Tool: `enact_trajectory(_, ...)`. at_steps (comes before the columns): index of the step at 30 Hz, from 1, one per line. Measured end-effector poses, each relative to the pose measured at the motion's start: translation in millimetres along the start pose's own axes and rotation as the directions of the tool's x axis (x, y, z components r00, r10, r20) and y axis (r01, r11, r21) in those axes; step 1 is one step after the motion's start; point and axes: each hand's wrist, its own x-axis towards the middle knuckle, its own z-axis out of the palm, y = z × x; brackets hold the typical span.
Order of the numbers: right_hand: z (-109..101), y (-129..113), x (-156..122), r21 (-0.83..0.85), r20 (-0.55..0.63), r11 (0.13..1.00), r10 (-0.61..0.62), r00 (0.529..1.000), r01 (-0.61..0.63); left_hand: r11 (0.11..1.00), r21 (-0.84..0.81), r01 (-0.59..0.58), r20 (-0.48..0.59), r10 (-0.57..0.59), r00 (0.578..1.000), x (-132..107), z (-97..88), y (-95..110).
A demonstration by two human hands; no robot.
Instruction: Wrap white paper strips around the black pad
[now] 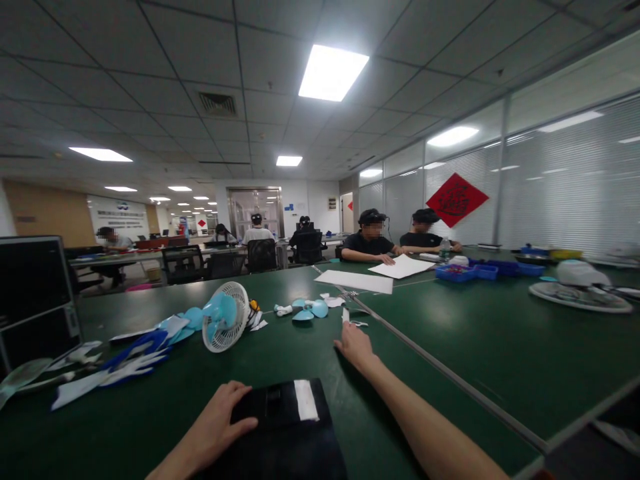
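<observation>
The left hand (220,421) lies spread on the black case (280,433) while the right hand (355,345), its grip unclear, meets a white strip (345,315) at the green surface (285,353), seemingly a pick-up step calling for a firm pinch.

Bright light panels (334,72) glowed in a grey tiled ceiling (200,40). On the right, blinds (575,200) covered a glass wall (501,167), where a red diamond-shaped sign (457,199) hung (dark markings (453,201) at its centre). Black chairs (261,256) stood beyond the green bench (475,333).
</observation>
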Motion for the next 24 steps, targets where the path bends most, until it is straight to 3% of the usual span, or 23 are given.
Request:
enact_trajectory(8, 4, 13, 7, -0.025, 0.022, 0.999, 0.048, 0.999, -0.047, 1.000, -0.009, -0.017, 0.077, 0.018, 0.997, -3, -1.8, -6)
enact_trajectory(19, -53, 43, -1, 0.006, -0.222, 0.989, 0.145, 0.964, -0.147, 0.997, 0.050, 0.058, -0.045, -0.056, 0.997, 1, -7.8, -12)
enact_trajectory(24, -72, 30, -16, 0.190, -0.380, 0.982, 0.091, 0.920, -0.018, 0.996, 0.049, 0.069, -0.073, -0.065, 0.995, 1, -10.2, -16)
